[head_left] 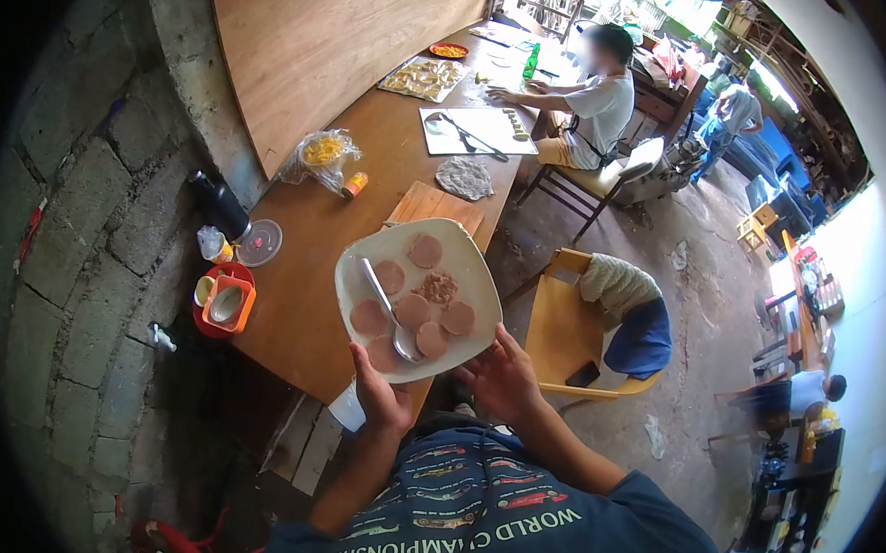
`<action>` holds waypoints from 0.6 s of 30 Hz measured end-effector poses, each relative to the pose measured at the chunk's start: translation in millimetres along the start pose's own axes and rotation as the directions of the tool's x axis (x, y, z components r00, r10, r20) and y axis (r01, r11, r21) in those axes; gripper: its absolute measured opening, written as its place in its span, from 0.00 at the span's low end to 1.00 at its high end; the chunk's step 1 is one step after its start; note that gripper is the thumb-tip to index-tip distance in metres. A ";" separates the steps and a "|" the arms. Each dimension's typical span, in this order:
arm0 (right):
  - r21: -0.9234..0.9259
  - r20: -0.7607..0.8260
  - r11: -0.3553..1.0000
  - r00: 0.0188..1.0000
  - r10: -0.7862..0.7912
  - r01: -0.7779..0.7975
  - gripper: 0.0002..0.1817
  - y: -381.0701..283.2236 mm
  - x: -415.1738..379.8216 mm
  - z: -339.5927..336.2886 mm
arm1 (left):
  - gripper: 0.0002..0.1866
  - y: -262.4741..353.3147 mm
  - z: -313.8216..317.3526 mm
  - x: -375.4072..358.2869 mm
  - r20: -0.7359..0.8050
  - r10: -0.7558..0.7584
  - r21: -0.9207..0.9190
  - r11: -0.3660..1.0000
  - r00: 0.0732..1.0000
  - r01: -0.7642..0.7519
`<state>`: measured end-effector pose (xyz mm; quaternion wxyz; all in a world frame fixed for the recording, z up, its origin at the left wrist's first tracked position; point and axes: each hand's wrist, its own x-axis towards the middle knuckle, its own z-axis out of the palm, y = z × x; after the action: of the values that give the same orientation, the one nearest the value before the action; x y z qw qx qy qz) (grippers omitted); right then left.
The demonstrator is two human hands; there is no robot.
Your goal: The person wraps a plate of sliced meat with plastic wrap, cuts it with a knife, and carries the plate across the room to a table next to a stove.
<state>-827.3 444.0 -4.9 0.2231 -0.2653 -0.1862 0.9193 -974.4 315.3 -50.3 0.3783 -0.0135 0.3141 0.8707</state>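
Observation:
A squarish white plate [474, 263] is held up in both hands above the near end of the wooden table. On it lie several round pink slices [425, 251], a small heap of crumbled meat [437, 287] and a metal spoon [380, 293], its bowl toward the plate's near edge. My left hand [381, 398] grips the plate's near left edge, thumb up at the rim. At the near right edge, my right hand [503, 373] supports the plate, with part of its fingers beneath it. Just beyond the plate is a wooden cutting board [437, 207].
The table [303, 269] holds a plastic bag of yellow food [323, 152], a small jar [355, 184] and a white board [478, 130]. An orange container [227, 303] and black bottle [219, 205] stand left. A chair [566, 328] is right; a person [601, 100] sits beyond.

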 end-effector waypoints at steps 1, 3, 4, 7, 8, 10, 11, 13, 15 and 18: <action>-0.040 -0.034 0.999 0.999 -0.030 0.029 0.28 1.1 1.0 0.9 | 0.43 1.1 -0.8 -0.1 0.037 -0.029 -0.004 1.000 0.999 0.030; -0.084 0.017 0.995 0.999 -0.042 0.043 0.28 2.6 3.3 0.3 | 0.43 5.8 4.0 -3.0 0.078 -0.059 -0.006 0.998 0.995 0.060; -0.127 0.065 0.990 0.996 -0.053 0.061 0.28 2.8 4.4 -1.3 | 0.44 8.1 7.6 -6.6 0.116 -0.066 0.009 0.998 0.991 0.065; -0.118 0.047 0.991 0.997 -0.053 0.058 0.28 6.0 12.1 -13.9 | 0.44 7.1 6.3 -6.7 0.207 -0.099 0.016 0.995 0.973 0.098; -0.118 0.048 0.991 0.997 -0.057 0.063 0.28 6.8 13.6 -17.3 | 0.44 7.0 4.4 -5.1 0.253 -0.117 0.011 0.993 0.960 0.119; -0.110 0.090 0.991 0.994 -0.068 0.078 0.29 9.3 16.7 -22.1 | 0.44 7.9 1.7 -2.3 0.256 -0.134 0.039 0.991 0.957 0.129; -0.110 0.090 0.991 0.994 -0.068 0.078 0.29 8.5 15.1 -18.2 | 0.43 8.7 0.5 -1.2 0.255 -0.151 0.067 0.988 0.955 0.139; -0.118 0.091 0.981 0.985 -0.144 0.154 0.28 5.8 9.3 -9.9 | 0.43 10.8 -2.6 2.0 0.271 -0.188 0.082 0.982 0.944 0.172; -0.135 0.078 0.976 0.984 -0.159 0.168 0.28 5.5 11.7 -18.5 | 0.43 12.4 -2.7 2.0 0.285 -0.224 0.098 0.974 0.932 0.204; -0.157 0.048 0.967 0.980 -0.193 0.198 0.27 8.1 13.5 -23.6 | 0.40 16.1 -0.4 -0.5 0.318 -0.256 0.101 0.966 0.913 0.236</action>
<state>-826.6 449.4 -32.7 0.2875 -0.2477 -0.2889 0.8790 -984.8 306.4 -41.9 0.5322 0.1037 0.2688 0.7961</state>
